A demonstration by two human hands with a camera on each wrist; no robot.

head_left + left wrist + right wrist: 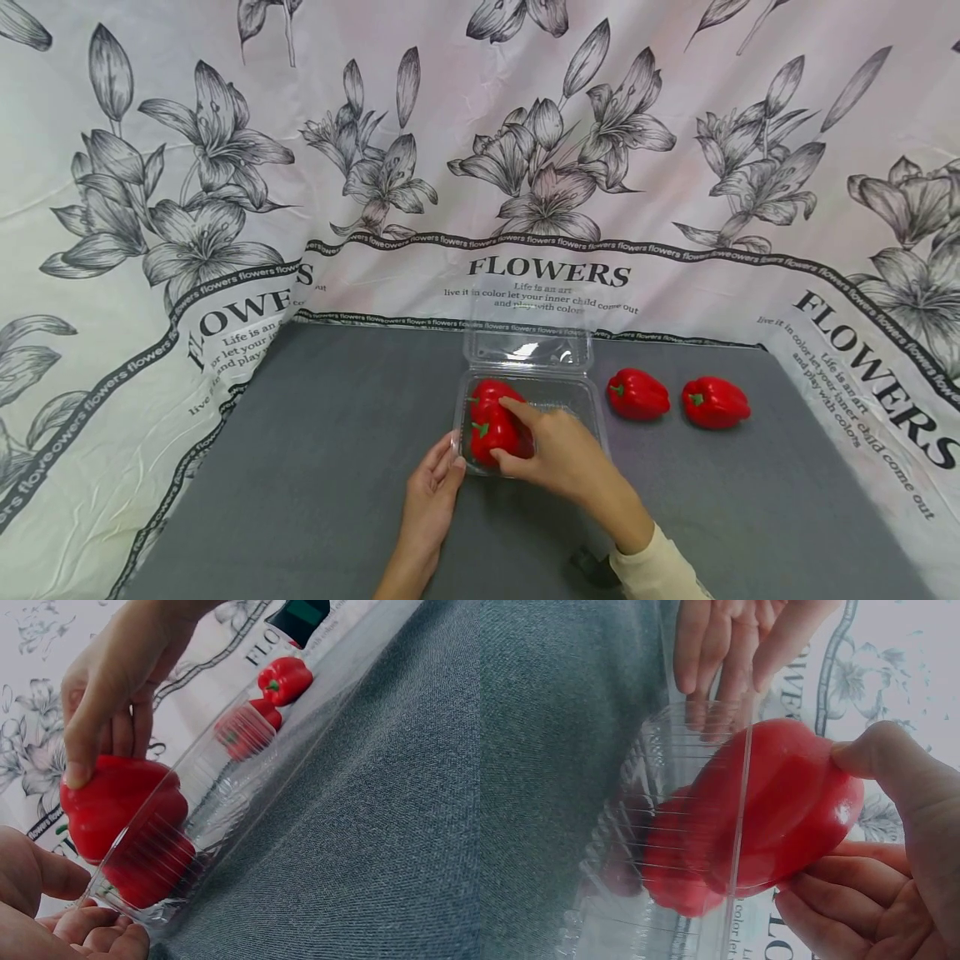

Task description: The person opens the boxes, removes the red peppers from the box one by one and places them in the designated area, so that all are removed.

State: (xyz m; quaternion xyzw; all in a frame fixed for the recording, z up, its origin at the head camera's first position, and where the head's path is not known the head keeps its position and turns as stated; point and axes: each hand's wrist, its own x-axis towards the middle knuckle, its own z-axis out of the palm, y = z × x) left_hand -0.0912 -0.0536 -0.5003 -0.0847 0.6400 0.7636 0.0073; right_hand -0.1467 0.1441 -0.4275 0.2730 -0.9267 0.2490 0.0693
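Observation:
A clear plastic box [558, 404] with its lid [528, 346] raised stands on the grey cloth. The left hand [432, 496] pinches its left rim between thumb and fingers. The right hand [558, 450] grips a red bell pepper [492, 432] at the box's left side. Another red pepper [491, 392] lies in the box just behind it. In the right wrist view the gripped pepper [780, 802] is partly above the rim, the other [676, 859] lower behind the clear wall. The left wrist view shows the right thumb on the gripped pepper [120, 799].
Two red peppers, one nearer [637, 394] and one farther right [716, 402], lie on the grey cloth [337, 467] to the right of the box. A flower-printed curtain [375, 167] hangs behind and at both sides. A dark object [592, 568] is by the right sleeve.

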